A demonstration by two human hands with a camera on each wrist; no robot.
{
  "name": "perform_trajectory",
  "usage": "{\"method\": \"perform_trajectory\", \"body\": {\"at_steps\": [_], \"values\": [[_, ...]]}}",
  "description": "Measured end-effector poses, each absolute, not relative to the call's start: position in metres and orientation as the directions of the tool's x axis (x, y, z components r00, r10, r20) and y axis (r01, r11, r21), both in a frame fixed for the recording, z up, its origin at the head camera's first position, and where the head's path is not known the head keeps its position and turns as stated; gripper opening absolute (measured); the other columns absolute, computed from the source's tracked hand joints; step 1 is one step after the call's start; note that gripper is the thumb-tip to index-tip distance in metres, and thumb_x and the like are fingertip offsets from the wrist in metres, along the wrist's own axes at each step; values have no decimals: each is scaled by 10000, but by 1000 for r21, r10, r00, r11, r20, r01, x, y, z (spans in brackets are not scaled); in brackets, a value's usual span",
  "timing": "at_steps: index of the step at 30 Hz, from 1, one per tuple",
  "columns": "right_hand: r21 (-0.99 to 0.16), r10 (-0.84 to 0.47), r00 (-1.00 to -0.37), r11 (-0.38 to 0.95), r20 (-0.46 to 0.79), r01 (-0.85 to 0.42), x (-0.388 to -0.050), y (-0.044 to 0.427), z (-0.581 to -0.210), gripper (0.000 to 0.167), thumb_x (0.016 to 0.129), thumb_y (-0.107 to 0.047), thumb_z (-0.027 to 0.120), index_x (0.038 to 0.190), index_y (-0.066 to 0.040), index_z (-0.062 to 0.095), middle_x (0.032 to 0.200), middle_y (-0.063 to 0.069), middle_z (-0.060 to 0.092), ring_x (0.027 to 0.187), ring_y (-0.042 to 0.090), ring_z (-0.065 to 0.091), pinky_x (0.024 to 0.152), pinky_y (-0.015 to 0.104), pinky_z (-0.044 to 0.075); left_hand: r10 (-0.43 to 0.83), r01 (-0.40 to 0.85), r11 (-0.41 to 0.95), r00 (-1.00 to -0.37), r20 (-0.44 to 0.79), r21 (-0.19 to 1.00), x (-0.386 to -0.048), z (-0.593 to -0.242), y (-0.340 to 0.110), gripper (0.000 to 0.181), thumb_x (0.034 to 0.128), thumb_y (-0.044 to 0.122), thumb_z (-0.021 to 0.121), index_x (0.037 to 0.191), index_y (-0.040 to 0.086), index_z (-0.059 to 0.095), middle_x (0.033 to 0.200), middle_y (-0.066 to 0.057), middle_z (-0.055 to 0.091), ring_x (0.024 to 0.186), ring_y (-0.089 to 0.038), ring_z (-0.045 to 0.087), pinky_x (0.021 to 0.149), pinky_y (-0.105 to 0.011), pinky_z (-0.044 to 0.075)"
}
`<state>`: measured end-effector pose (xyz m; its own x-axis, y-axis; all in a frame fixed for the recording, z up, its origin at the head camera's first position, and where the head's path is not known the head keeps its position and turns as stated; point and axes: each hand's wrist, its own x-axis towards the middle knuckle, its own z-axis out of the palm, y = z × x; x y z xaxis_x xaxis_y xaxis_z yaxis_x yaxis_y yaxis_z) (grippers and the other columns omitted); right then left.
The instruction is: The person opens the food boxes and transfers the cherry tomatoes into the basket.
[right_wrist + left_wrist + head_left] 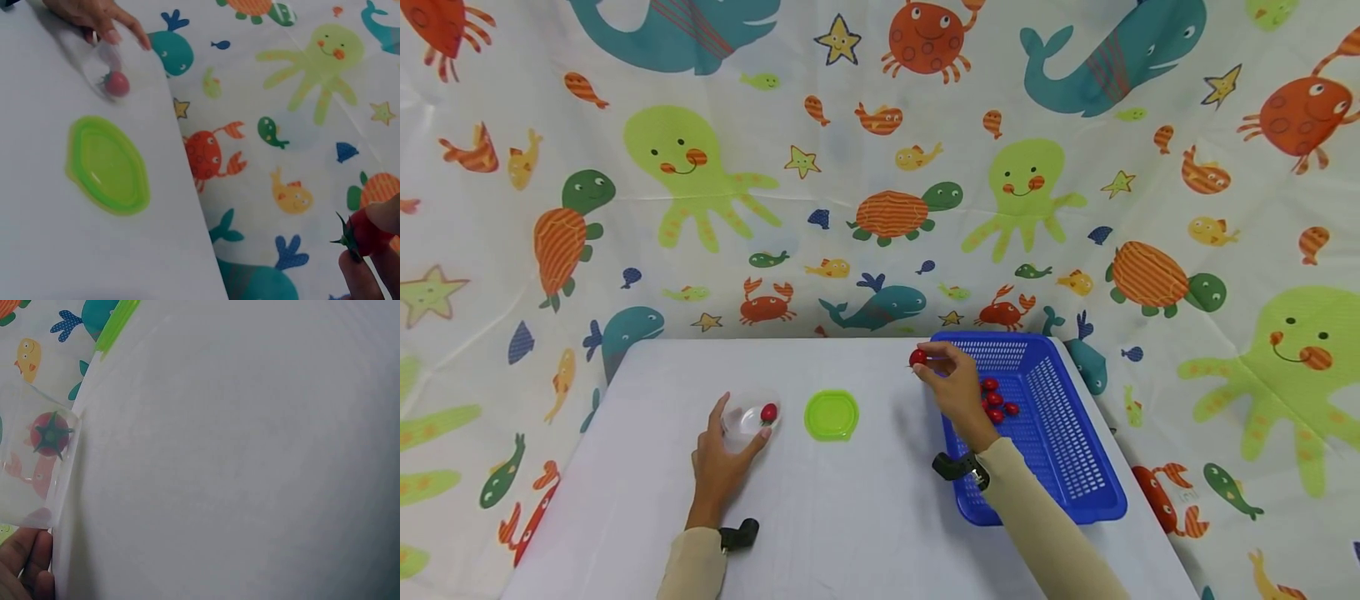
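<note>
My left hand (718,467) holds a small clear plastic container (741,423), thumb on one side and fingers on the other. One cherry tomato (769,412) lies inside it; in the left wrist view its green, star-shaped stem shows through the wall. Between thumb and fingers of my right hand (958,392) another cherry tomato (370,232) is pinched, green stem outward, raised by the left edge of a blue basket (1045,458). Several red cherry tomatoes (995,400) sit in that basket, partly hidden by the right hand.
A bright green lid (831,415) lies flat on the white table (850,517), between the container and the basket. Behind the table's far edge hangs a curtain (865,275) printed with sea animals.
</note>
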<state>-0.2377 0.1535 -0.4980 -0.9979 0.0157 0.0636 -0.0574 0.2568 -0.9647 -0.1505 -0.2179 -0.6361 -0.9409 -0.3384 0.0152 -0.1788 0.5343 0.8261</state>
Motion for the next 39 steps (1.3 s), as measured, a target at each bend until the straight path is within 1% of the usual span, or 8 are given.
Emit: {"method": "perform_trajectory", "body": {"at_steps": [10, 16, 19, 26, 28, 31, 34, 39], "values": [[-960, 43, -998, 278, 35, -22, -238, 171, -500, 354, 969, -149, 792, 1316, -172, 724, 1359, 38, 679, 1178, 271, 670, 970, 337, 634, -348, -189, 532, -937, 9, 825, -151, -638, -217, 1012, 921, 542, 774, 1710, 316, 182, 1610, -190, 486, 1401, -449, 410, 1102, -623, 296], [-961, 69, -998, 278, 2, 17, -238, 183, -500, 393, 970, -156, 792, 1354, -155, 707, 1349, 47, 698, 1142, 266, 678, 919, 279, 634, -353, -194, 541, -936, 12, 818, -152, -639, -217, 1025, 915, 568, 774, 1711, 332, 174, 1613, -186, 487, 1404, -448, 411, 1092, -620, 308], [-963, 82, -997, 270, -1, 23, -238, 188, -500, 375, 972, -154, 789, 1339, -166, 713, 1342, 43, 699, 1134, 263, 675, 901, 261, 628, -352, -192, 543, -936, 14, 817, -153, -638, -217, 1032, 914, 573, 772, 1713, 327, 166, 1615, -188, 484, 1406, -450, 408, 1085, -622, 311], [-959, 96, -995, 281, 10, 18, -240, 200, -505, 371, 976, -164, 787, 1336, -112, 715, 1317, 72, 712, 1098, 270, 679, 864, 280, 630, -356, -190, 542, -934, 18, 819, -153, -638, -218, 1031, 911, 570, 775, 1712, 330, 172, 1613, -187, 484, 1401, -449, 413, 1086, -619, 310], [-957, 103, -995, 289, 8, 22, -240, 204, -507, 352, 980, -168, 783, 1324, -124, 724, 1314, 71, 715, 1095, 261, 679, 878, 291, 628, -357, -191, 541, -934, 18, 819, -153, -639, -218, 1029, 908, 568, 778, 1710, 334, 177, 1612, -183, 489, 1404, -449, 415, 1094, -621, 307], [-951, 121, -993, 305, -3, 40, -241, 209, -510, 314, 986, -185, 777, 1298, -175, 743, 1307, 67, 721, 1089, 248, 675, 946, 377, 631, -356, -190, 539, -934, 17, 820, -152, -639, -218, 1030, 908, 564, 779, 1710, 329, 178, 1610, -188, 489, 1403, -454, 415, 1096, -629, 308], [-947, 130, -991, 315, -15, 56, -242, 214, -512, 304, 990, -201, 774, 1294, -212, 753, 1309, 74, 725, 1080, 253, 673, 977, 458, 624, -357, -193, 534, -934, 12, 823, -151, -638, -217, 1027, 909, 564, 778, 1709, 333, 178, 1610, -189, 486, 1403, -453, 414, 1094, -630, 311], [-942, 147, -988, 322, -45, 91, -245, 222, -516, 347, 995, -211, 769, 1340, -185, 741, 1318, 90, 729, 1068, 249, 680, 943, 392, 631, -354, -196, 527, -935, 4, 827, -151, -637, -217, 1020, 916, 564, 771, 1710, 342, 171, 1615, -181, 479, 1402, -440, 410, 1102, -623, 309]]}}
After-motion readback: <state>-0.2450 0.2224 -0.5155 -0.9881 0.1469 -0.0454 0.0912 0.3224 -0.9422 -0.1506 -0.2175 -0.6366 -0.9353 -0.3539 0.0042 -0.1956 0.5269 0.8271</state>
